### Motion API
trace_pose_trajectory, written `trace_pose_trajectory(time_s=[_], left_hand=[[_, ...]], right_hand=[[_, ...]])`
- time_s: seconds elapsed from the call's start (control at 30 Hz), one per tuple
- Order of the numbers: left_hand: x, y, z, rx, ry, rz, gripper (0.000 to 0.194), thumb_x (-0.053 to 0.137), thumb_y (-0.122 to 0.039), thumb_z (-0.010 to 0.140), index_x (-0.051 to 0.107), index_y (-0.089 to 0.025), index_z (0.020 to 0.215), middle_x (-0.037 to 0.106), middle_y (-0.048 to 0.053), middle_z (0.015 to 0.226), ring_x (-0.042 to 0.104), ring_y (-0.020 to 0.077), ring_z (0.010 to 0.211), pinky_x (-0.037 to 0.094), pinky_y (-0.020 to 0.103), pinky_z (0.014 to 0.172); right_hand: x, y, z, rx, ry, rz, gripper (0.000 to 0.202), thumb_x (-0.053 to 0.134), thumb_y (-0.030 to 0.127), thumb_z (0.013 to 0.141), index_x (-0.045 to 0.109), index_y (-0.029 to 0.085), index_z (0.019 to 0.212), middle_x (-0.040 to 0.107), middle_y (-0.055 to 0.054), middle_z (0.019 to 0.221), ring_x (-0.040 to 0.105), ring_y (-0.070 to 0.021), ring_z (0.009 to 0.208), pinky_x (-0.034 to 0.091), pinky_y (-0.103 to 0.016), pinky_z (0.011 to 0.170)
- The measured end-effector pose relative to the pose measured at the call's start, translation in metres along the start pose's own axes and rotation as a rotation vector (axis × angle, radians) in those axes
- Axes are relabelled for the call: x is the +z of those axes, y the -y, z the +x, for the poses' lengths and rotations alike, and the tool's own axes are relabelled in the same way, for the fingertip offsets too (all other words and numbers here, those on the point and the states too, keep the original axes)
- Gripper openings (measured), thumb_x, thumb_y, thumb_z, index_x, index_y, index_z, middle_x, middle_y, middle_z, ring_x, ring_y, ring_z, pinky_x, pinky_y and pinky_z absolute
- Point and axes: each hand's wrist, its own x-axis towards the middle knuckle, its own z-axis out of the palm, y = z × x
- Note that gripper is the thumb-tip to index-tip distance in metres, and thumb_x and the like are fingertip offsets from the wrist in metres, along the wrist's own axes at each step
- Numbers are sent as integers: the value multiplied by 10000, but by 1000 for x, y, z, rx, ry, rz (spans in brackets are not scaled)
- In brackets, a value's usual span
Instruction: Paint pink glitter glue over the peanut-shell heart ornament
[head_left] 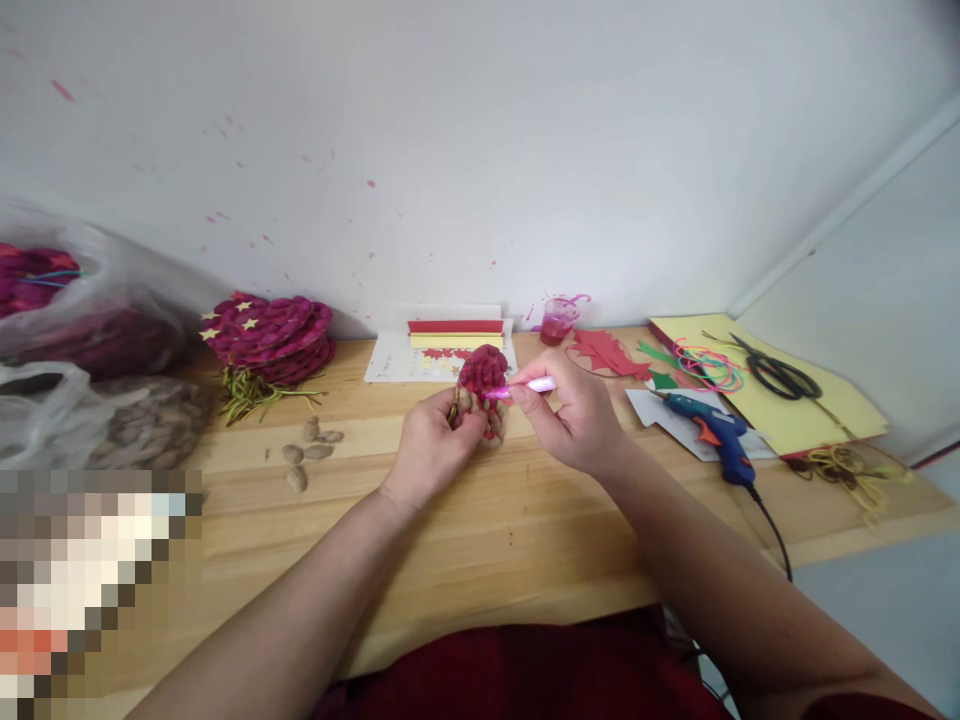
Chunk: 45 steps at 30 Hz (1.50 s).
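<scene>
Above the middle of the table, my left hand is closed on a peanut cluster. Its upper peanuts are coated dark magenta, while several lower ones are still bare tan shell over a red backing. My right hand pinches a slim paintbrush with a pale handle and a pink-stained front end. The brush's tip touches or lies just over the cluster; which of these I cannot tell. Behind it, a plastic cup of magenta paint stands against the wall. Loose peanuts lie to the left.
Finished magenta peanut clusters are stacked at left, beside plastic bags. Paper with small stars lies at the back. On the right are red paper cutouts, a glue gun with its cord, scissors and yellow paper.
</scene>
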Motion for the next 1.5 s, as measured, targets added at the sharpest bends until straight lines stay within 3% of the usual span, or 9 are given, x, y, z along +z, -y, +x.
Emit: trace_pose_trajectory(time_s=[0.2, 0.43, 0.8, 1.13, 1.5], left_hand=[[1, 2, 1, 8, -7, 26, 152, 629, -313, 770, 680, -175, 805, 692, 16, 731, 592, 182, 681, 451, 299, 667], [2, 6, 4, -22, 11, -180, 120, 637, -296, 799, 657, -180, 775, 709, 22, 736, 626, 179, 697, 487, 296, 696], [6, 3, 8, -186, -100, -540, 228, 787, -291, 660, 584, -189, 675, 510, -55, 534, 383, 72, 456, 264, 218, 441], [4, -5, 7, -301, -123, -703, 356, 856, -298, 577, 531, -178, 661, 492, -64, 556, 387, 34, 437, 192, 171, 398], [4, -6, 7, -288, -122, -732, 384, 863, -300, 565, 512, -181, 666, 516, -63, 577, 400, 32, 436, 208, 166, 402]], right_hand=[[1, -3, -1, 26, 31, 3, 78, 602, 218, 997, 599, 235, 921, 716, 2, 814, 650, -146, 718, 485, -282, 643], [1, -5, -1, 22, 67, 12, 82, 599, 230, 991, 611, 226, 910, 695, 6, 776, 636, -150, 698, 485, -285, 647], [-6, -3, 1, 7, 35, 3, 63, 604, 209, 989, 611, 230, 930, 717, -6, 821, 655, -149, 722, 498, -289, 665], [-9, -2, 2, 23, -29, 10, 54, 605, 229, 987, 614, 229, 934, 714, -18, 841, 644, -149, 708, 490, -288, 626], [-10, -1, 2, 49, -57, 66, 51, 610, 234, 989, 614, 229, 938, 706, -6, 829, 624, -136, 664, 485, -281, 614]])
